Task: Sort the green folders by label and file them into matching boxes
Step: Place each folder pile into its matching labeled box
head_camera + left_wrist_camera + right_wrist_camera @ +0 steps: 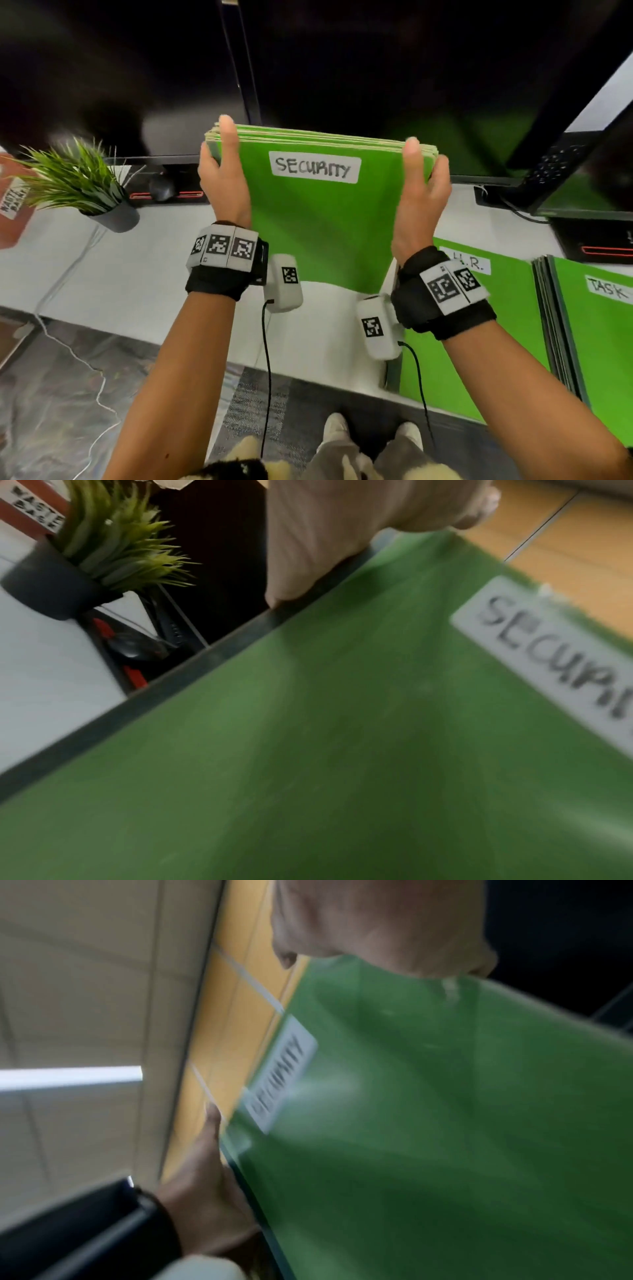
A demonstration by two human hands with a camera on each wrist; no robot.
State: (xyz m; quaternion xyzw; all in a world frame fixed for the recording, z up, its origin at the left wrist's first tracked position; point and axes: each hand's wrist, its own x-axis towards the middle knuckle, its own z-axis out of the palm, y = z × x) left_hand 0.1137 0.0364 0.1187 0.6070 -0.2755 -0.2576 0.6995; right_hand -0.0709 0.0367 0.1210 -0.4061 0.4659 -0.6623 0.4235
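Observation:
A stack of green folders (318,219) stands upright above the white desk, its front one labelled SECURITY (314,167). My left hand (222,171) grips the stack's left edge, thumb on the front. My right hand (423,185) grips the right edge the same way. The left wrist view shows the same green folder (342,737) with its blurred label (555,656) under my left hand (342,534). The right wrist view shows the folder (445,1123) under my right hand (383,926), with my left hand (209,1164) on the far edge.
On the desk (102,274) at the right lie a green folder labelled H.R. (479,308) and a stack labelled TASK (596,325). A potted plant (85,188) stands at the left beside a red-brown box (13,205). Dark monitors (376,68) rise behind.

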